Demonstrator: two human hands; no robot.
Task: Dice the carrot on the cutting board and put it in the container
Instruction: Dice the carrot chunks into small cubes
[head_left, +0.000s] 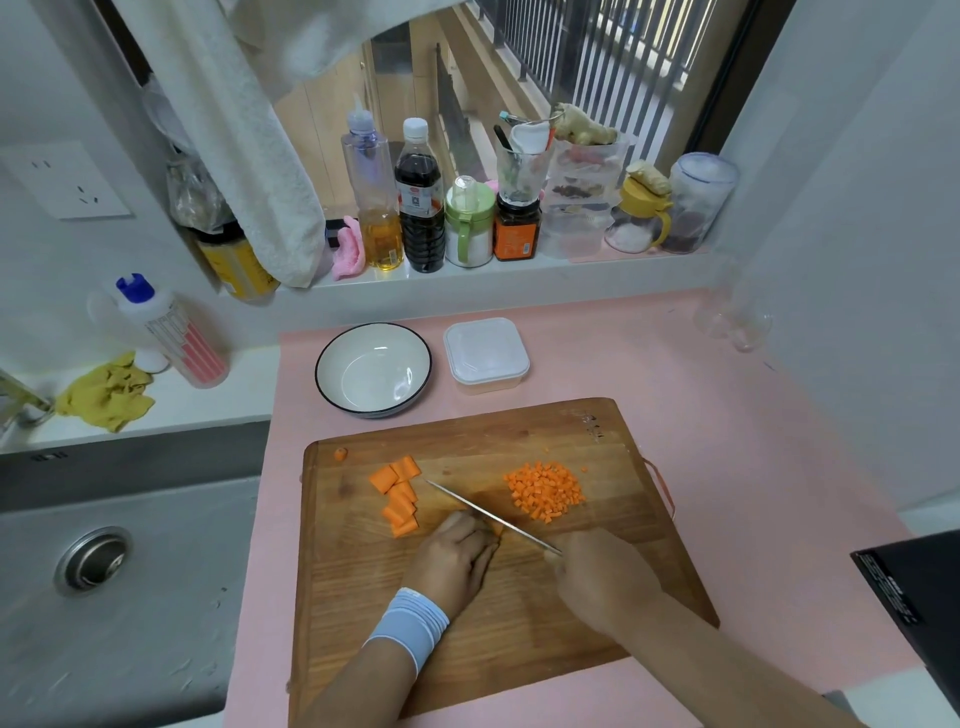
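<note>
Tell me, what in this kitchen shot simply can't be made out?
All in the head view:
What lies under the left hand: the hand itself and the knife cover it.
The knife's handle: buried in the right hand.
What is inside the container: its cloudy lid is on.
The black box: cut off by the right edge.
The bottle labels on the sill: too small to read.

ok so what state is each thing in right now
carrot chunks, undiced, on the cutting board's left side
diced carrot, piled to the right, not in the container
knife, gripped by the right hand, blade angled across the board
left hand, fingers curled beside the blade, whatever's under them hidden
container, lid on
bowl, empty
</note>
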